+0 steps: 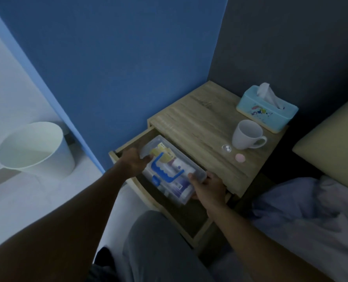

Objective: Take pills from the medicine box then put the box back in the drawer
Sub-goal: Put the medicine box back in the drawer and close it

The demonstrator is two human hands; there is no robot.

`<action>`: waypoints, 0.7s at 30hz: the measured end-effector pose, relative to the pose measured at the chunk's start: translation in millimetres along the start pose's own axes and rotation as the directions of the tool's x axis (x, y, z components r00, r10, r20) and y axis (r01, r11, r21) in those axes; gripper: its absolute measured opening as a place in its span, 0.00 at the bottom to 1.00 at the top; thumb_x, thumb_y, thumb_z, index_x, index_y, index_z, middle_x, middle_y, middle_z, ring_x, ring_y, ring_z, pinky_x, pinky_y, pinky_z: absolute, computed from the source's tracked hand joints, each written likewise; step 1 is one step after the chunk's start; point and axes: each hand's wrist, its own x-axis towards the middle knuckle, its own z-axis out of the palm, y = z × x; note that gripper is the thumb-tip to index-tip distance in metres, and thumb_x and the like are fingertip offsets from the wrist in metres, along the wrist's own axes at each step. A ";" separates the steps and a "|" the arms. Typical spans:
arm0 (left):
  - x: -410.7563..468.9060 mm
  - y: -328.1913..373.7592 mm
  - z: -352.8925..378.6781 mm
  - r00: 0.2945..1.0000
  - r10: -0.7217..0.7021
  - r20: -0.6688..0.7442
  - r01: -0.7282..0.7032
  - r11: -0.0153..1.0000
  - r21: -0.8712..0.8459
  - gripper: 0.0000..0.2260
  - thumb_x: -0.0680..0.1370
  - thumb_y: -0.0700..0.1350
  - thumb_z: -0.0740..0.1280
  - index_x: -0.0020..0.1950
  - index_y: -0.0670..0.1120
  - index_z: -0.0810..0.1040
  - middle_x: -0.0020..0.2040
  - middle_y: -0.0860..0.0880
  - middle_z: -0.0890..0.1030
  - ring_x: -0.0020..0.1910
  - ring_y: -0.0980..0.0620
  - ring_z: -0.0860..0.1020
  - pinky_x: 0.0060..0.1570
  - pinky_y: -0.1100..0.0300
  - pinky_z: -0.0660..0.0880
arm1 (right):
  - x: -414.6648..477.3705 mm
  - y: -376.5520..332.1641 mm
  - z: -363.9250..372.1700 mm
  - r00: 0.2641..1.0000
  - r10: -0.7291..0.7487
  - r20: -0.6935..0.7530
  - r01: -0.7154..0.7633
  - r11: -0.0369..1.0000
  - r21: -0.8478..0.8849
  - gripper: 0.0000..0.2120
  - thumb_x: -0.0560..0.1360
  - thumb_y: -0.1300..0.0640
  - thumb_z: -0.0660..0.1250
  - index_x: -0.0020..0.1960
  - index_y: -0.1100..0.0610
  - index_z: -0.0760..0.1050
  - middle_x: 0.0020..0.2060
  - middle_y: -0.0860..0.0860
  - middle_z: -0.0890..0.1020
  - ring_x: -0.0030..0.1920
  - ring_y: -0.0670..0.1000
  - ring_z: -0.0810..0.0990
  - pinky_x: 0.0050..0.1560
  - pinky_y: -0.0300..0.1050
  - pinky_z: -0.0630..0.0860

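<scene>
Head view: the left hand [135,162] and right hand [208,187] are each grasping one end of the clear medicine box [172,169], holding it inside the open drawer [191,218]. Two white pills [227,148] are lying on the bench [199,123] beside the mug [246,134].

Clear plastic medicine box [169,169]: labels inside too blurry to read.
Open wooden drawer [197,233]: back hidden under the tabletop.
</scene>
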 end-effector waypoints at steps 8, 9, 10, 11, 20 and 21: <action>20.3 -14.3 44.0 0.990 -0.047 0.136 0.063 0.991 -0.119 0.14 0.80 0.46 0.62 0.64 0.44 0.71 0.55 0.44 0.79 0.53 0.49 0.80 0.49 0.53 0.80 | 34.5 49.9 19.8 0.980 0.118 -0.159 -0.122 0.992 -0.019 0.37 0.71 0.49 0.76 0.76 0.49 0.63 0.67 0.53 0.76 0.63 0.55 0.80 0.56 0.53 0.81; 22.2 -13.7 49.5 0.990 -0.057 0.125 0.071 0.991 -0.114 0.15 0.81 0.46 0.61 0.66 0.43 0.69 0.56 0.43 0.78 0.54 0.48 0.80 0.51 0.51 0.80 | 38.6 55.0 21.8 0.977 0.117 -0.180 -0.125 0.992 -0.033 0.37 0.71 0.49 0.76 0.76 0.48 0.63 0.67 0.53 0.76 0.63 0.54 0.79 0.56 0.50 0.81; 24.6 -13.4 55.4 0.992 -0.068 0.106 0.078 0.993 -0.093 0.15 0.81 0.45 0.61 0.67 0.43 0.68 0.57 0.42 0.78 0.54 0.47 0.80 0.52 0.49 0.80 | 42.4 60.2 23.4 0.974 0.110 -0.197 -0.121 0.991 -0.048 0.37 0.72 0.49 0.76 0.76 0.49 0.63 0.68 0.53 0.76 0.64 0.54 0.79 0.55 0.48 0.80; 27.1 -13.4 60.9 0.994 -0.074 0.083 0.080 0.994 -0.072 0.15 0.81 0.45 0.60 0.67 0.42 0.68 0.57 0.42 0.78 0.54 0.47 0.80 0.52 0.48 0.80 | 46.7 65.0 24.8 0.972 0.100 -0.211 -0.116 0.991 -0.063 0.37 0.72 0.49 0.76 0.76 0.50 0.64 0.68 0.53 0.76 0.65 0.54 0.78 0.55 0.47 0.79; 40.0 -25.3 73.8 0.998 -0.052 0.044 0.057 0.993 -0.101 0.22 0.80 0.44 0.62 0.72 0.45 0.62 0.65 0.41 0.73 0.60 0.45 0.77 0.55 0.45 0.79 | 63.1 70.0 19.7 0.974 0.150 -0.171 -0.169 0.980 -0.106 0.33 0.74 0.51 0.73 0.76 0.47 0.65 0.68 0.53 0.76 0.64 0.54 0.78 0.58 0.54 0.81; 38.6 -24.6 73.6 0.998 -0.037 0.049 0.042 0.995 -0.096 0.23 0.79 0.44 0.62 0.73 0.45 0.61 0.68 0.41 0.72 0.63 0.44 0.76 0.57 0.44 0.78 | 62.0 65.6 18.5 0.977 0.139 -0.160 -0.165 0.973 -0.162 0.31 0.75 0.50 0.73 0.75 0.47 0.66 0.67 0.53 0.77 0.62 0.52 0.79 0.54 0.51 0.81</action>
